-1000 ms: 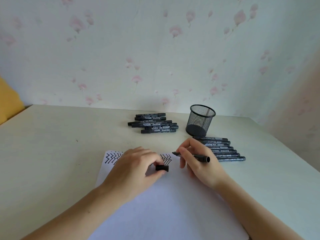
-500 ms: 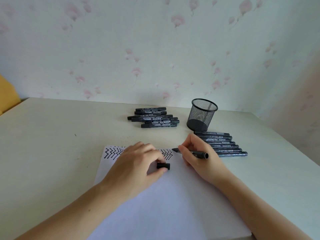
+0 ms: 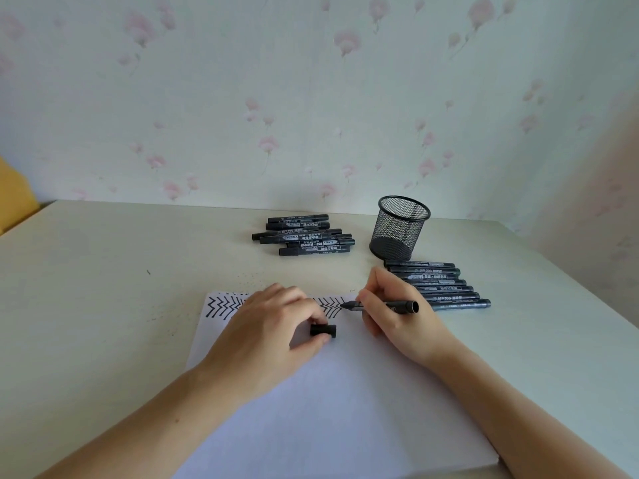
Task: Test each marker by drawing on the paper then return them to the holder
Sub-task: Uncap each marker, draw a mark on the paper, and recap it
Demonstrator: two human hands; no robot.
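Desk (image 3: pixel 103 305), pale and set against flowered wallpaper (image 3: pixel 311 98), with a yellow object (image 3: pixel 14 198) at the far left edge. White paper (image 3: pixel 328 409) lies at the near middle, its far edge carrying a row of black zigzag marks (image 3: pixel 221 305). The left hand (image 3: pixel 266 337) rests on the paper, fingers curled, pinching a black cap (image 3: pixel 323 330) between thumb and fingertips. Behind it, a loose pile of capped markers (image 3: pixel 304 236) lies on the desk. The right hand (image 3: pixel 397 316) grips an uncapped marker (image 3: pixel 380 305) in a writing hold, the tip pointing left and meeting the paper at the right end of the zigzag row. A black mesh holder (image 3: pixel 399 229) stands upright behind this hand, apparently empty. Just beside the holder's base, nearer the viewer, a second group of capped markers (image 3: pixel 446 285) lies in a neat parallel row, partly hidden by the right hand.
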